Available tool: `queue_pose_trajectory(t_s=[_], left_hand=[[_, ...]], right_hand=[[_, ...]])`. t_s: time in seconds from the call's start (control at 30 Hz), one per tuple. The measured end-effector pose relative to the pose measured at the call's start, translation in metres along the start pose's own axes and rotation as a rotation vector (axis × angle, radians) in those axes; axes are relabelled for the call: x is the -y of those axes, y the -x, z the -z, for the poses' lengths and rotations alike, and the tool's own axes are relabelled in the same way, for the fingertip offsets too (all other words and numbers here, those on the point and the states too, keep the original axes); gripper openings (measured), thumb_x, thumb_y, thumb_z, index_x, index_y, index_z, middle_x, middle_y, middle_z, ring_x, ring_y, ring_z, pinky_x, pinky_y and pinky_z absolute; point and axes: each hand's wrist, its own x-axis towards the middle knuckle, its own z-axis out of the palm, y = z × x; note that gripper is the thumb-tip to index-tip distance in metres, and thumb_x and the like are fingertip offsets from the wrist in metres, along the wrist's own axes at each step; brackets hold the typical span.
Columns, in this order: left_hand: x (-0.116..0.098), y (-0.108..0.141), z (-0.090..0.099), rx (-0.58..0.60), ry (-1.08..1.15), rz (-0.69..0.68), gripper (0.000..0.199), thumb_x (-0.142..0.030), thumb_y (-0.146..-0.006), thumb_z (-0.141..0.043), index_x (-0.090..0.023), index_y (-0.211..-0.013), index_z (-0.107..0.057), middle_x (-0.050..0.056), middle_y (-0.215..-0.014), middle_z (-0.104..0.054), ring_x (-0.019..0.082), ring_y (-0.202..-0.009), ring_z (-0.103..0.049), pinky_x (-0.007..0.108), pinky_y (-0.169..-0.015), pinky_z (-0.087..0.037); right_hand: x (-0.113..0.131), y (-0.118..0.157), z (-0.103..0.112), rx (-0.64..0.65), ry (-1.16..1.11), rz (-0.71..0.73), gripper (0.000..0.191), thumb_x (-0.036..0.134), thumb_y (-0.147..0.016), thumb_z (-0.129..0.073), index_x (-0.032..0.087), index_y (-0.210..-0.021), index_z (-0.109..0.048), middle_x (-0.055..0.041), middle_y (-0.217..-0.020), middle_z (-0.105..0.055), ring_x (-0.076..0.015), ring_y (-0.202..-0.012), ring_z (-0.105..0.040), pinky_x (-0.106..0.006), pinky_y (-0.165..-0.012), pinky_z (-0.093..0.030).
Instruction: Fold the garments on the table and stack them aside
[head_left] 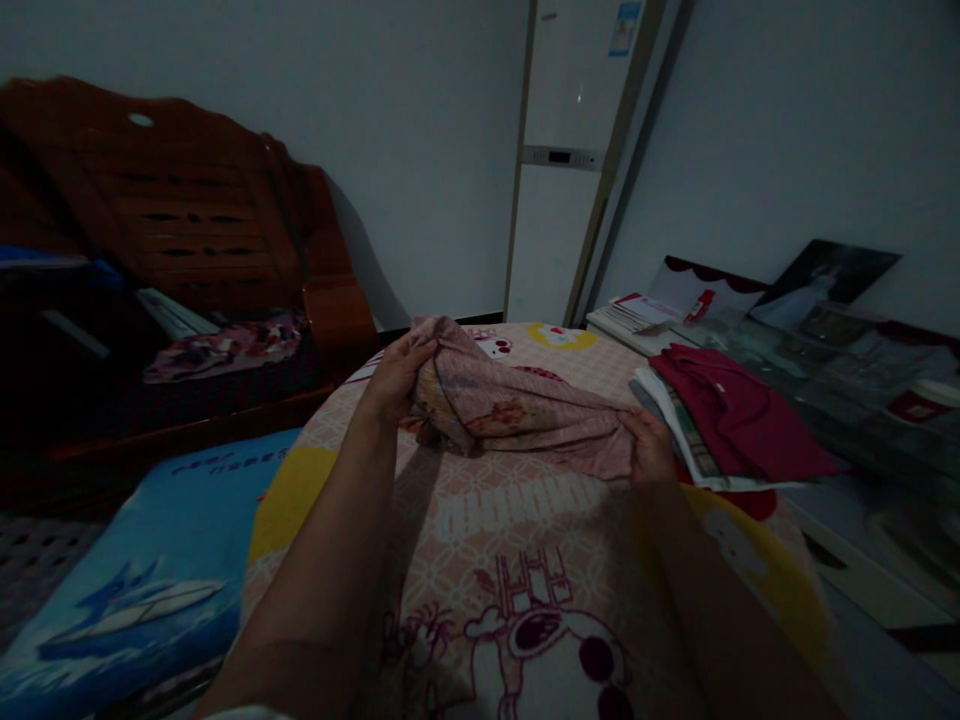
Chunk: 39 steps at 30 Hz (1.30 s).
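A pink garment (525, 405) with a printed pattern is stretched between my two hands, bunched and creased, above the table. My left hand (397, 380) grips its left end, fingers closed on the cloth. At the opposite end, my right hand (649, 445) pinches the right edge of the cloth. Beneath lies a round-looking table covered with a pink patterned tablecloth (517, 520) bearing cartoon figures. Just beyond my right hand rests a stack of folded clothes, with a dark red garment (735, 410) on top.
A wooden bench (187, 230) with a crumpled floral cloth (232, 345) on its seat stands at the left. Below it is a blue box-like item (165, 570) with a boat picture. Papers (637, 312) and a glass-topped cabinet (810, 370) line the right. A tall white air conditioner (559, 230) stands behind.
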Motion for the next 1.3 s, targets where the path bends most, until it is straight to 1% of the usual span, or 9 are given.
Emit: queue_pose_trajectory(t_s=[0.2,0.37,0.6,0.7,0.8,0.97,1.1,1.2,1.3], left_hand=[[0.014,-0.009,0.007,-0.054,-0.090,-0.112,0.038,-0.022,-0.071,-0.065,-0.019,-0.109,-0.064,0.003,-0.091,-0.070,0.018,-0.077,-0.067,0.026,-0.066,-0.055],[0.036,-0.012,0.001,-0.006,-0.438,-0.289,0.050,-0.015,-0.075,-0.054,-0.019,-0.125,-0.057,0.008,-0.120,-0.065,0.023,-0.110,-0.063,0.035,-0.093,-0.052],[0.039,0.003,-0.029,-0.072,-1.069,-0.305,0.020,-0.021,-0.077,-0.061,-0.016,-0.094,-0.069,0.012,-0.103,-0.069,0.026,-0.098,-0.064,0.038,-0.090,-0.049],[0.034,0.021,-0.061,0.324,-0.926,-0.178,0.023,-0.033,-0.085,-0.056,-0.017,-0.081,-0.071,0.005,-0.074,-0.069,0.019,-0.072,-0.065,0.029,-0.071,-0.050],[0.050,0.043,-0.088,0.776,-0.839,-0.128,0.031,-0.044,-0.082,-0.062,-0.017,-0.096,-0.073,0.006,-0.090,-0.074,0.022,-0.084,-0.068,0.030,-0.076,-0.052],[0.102,0.066,-0.103,0.655,-1.146,-0.309,0.084,-0.042,-0.070,-0.078,-0.014,-0.143,-0.046,0.019,-0.154,-0.039,0.036,-0.141,-0.037,0.048,-0.112,-0.036],[0.110,0.063,-0.103,0.513,-1.203,-0.372,0.027,-0.021,-0.085,-0.057,-0.015,-0.110,-0.066,0.017,-0.134,-0.057,0.031,-0.128,-0.050,0.045,-0.108,-0.041],[0.096,0.052,-0.100,0.481,-0.960,-0.337,0.019,-0.016,-0.084,-0.051,-0.016,-0.092,-0.069,0.013,-0.111,-0.068,0.026,-0.111,-0.060,0.042,-0.101,-0.047],[0.077,0.038,-0.094,0.337,-0.516,-0.088,0.022,-0.021,-0.086,-0.048,-0.019,-0.092,-0.069,0.007,-0.099,-0.073,0.023,-0.097,-0.066,0.038,-0.090,-0.053]], right_hand=[[-0.005,0.000,-0.002,0.072,-0.021,-0.089,0.027,0.030,-0.058,-0.082,0.019,-0.079,-0.070,-0.0033,-0.071,-0.074,-0.0243,-0.079,-0.071,-0.037,-0.076,-0.058],[-0.006,0.003,-0.005,0.035,-0.074,-0.107,0.027,0.028,-0.058,-0.082,0.020,-0.081,-0.071,-0.0024,-0.073,-0.074,-0.0241,-0.080,-0.072,-0.038,-0.076,-0.059],[-0.015,-0.003,-0.001,-0.061,-0.155,-0.090,0.019,0.023,-0.062,-0.078,0.020,-0.078,-0.068,-0.0009,-0.073,-0.073,-0.0202,-0.076,-0.071,-0.034,-0.073,-0.060],[-0.019,-0.007,0.002,-0.049,-0.210,-0.081,0.015,0.021,-0.066,-0.076,0.019,-0.079,-0.068,-0.0005,-0.077,-0.073,-0.0156,-0.072,-0.070,-0.028,-0.069,-0.059],[-0.021,-0.011,0.003,-0.013,-0.247,-0.042,0.011,0.020,-0.072,-0.074,0.020,-0.080,-0.068,0.0002,-0.079,-0.073,-0.0129,-0.072,-0.070,-0.025,-0.068,-0.059],[-0.019,-0.005,-0.004,0.048,-0.264,-0.039,0.009,0.023,-0.076,-0.073,0.020,-0.083,-0.069,-0.0010,-0.083,-0.075,-0.0140,-0.076,-0.071,-0.026,-0.073,-0.060],[-0.014,0.002,-0.013,0.097,-0.265,-0.071,0.014,0.023,-0.074,-0.073,0.020,-0.088,-0.071,-0.0022,-0.087,-0.077,-0.0166,-0.080,-0.072,-0.030,-0.076,-0.061],[-0.012,0.002,-0.014,0.116,-0.255,-0.071,0.015,0.025,-0.076,-0.072,0.020,-0.090,-0.072,-0.0031,-0.090,-0.077,-0.0194,-0.087,-0.073,-0.035,-0.084,-0.060],[-0.009,-0.001,-0.007,0.125,-0.266,-0.072,0.016,0.030,-0.082,-0.068,0.022,-0.096,-0.071,-0.0035,-0.095,-0.077,-0.0202,-0.095,-0.072,-0.037,-0.090,-0.058]])
